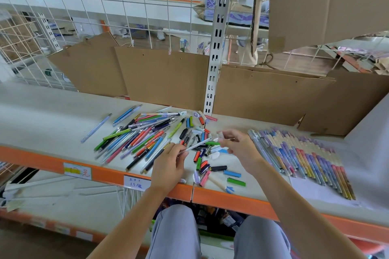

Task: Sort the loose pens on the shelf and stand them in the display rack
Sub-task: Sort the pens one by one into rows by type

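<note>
Nearest the person, below both wrists, runs the orange front lip of the pale shelf (231,196), with two paper price labels (136,183) stuck to it just left of the left forearm. Above that lip, the left hand (168,164) pinches a slim white uncapped pen (197,145) between thumb and fingertips, its tip slanting up toward the right hand. The right hand (237,147) has its fingers curled and pinches a small white cap (220,134) at the fingertips, just beyond the pen's tip and not yet on it.

Between and below the two hands lie scattered loose caps in green, blue, orange and black (212,166). Left of the left hand, and farther back, spreads the jumbled heap of loose coloured pens (139,136). To the right of the right hand lies a neat row of patterned pens laid side by side (303,157).

Beyond everything stand brown cardboard sheets (164,73) against the white wire grid (105,17). No display rack is in view.

The step in hand looks like matching a cap to its pen. The next move calls for lining cap and tip on one axis, then pressing them together.
</note>
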